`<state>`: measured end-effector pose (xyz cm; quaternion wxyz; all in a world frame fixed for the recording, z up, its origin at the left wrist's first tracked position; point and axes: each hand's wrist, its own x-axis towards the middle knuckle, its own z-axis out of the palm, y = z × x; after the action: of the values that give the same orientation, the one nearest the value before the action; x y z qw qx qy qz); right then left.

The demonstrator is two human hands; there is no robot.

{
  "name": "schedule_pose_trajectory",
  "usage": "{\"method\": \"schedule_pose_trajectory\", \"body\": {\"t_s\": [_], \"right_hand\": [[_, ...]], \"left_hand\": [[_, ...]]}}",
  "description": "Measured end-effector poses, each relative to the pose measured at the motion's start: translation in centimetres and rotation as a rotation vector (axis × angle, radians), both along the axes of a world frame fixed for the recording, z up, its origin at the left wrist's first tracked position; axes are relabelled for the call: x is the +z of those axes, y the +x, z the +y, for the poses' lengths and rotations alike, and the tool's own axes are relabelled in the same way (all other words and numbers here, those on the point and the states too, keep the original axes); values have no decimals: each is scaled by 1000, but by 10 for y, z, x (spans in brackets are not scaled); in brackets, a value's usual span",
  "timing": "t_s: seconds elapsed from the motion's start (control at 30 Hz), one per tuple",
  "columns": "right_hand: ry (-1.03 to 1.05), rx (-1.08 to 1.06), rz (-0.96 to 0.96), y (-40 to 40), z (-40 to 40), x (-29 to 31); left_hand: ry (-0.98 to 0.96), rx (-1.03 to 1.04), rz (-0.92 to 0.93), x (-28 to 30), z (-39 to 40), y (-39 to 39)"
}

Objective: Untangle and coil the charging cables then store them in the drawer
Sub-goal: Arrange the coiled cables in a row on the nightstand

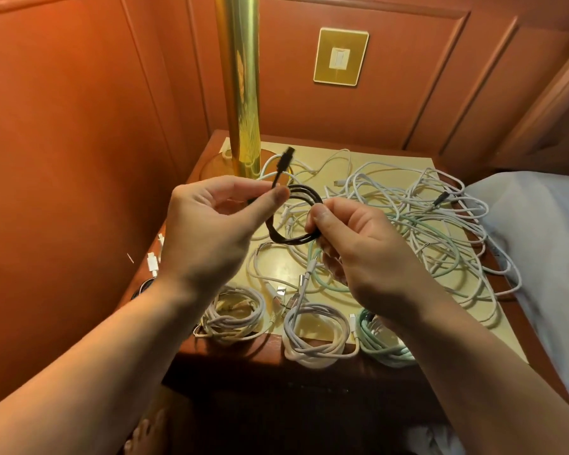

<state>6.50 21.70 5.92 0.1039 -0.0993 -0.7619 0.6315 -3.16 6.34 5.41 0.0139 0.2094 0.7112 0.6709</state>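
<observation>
Presently — left hand (pixel 207 221) fingers pinch black cable (pixel 293 218) plug end | right hand (pixel 362 244) fingers grip its coil, held above worktop (pixel 309 159) | three coiled cables (pixel 312 336) at front edge — white tangle (pixel 424 205) behind.

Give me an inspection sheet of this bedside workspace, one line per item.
Surface: pale top of the nightstand, mostly covered with cables.
Job's things: black cable held in a coil above the table; three finished coils along the front edge, left white coil, middle white coil and green coil.
Clutter: small white plugs at the left edge.
Grippers: left hand pinches the black cable's free end; right hand grips the coil.
Cables: tangled pile of white and green cables, still loose.
Surroundings: brass lamp post, wall switch plate, bedding on the right. Drawer: nothing seen.
</observation>
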Motion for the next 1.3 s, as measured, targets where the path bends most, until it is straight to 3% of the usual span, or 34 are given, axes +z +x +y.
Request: {"method": "schedule_pose_trajectory", "body": {"t_s": [0.1,0.27,0.43,0.7,0.9,1.1,1.3], "right_hand": [[19,46,6,0,0,1],[-16,126,25,3,0,7],[147,156,62,5,4,3],[457,138,101,6,8,-1],[577,207,64,6,10,-3],[570,270,84,7,11,1],[607,138,162,7,18,3]], "left_hand": [[109,-42,-256,1,2,-4],[129,-35,-242,4,2,-3],[79,-63,-193,3,2,1],[-373,-17,461,1,-4,4],[-691,-22,803,1,-6,7],[-681,-2,938,-1,-9,0],[-622,-104,939,2,-10,-8]]}}
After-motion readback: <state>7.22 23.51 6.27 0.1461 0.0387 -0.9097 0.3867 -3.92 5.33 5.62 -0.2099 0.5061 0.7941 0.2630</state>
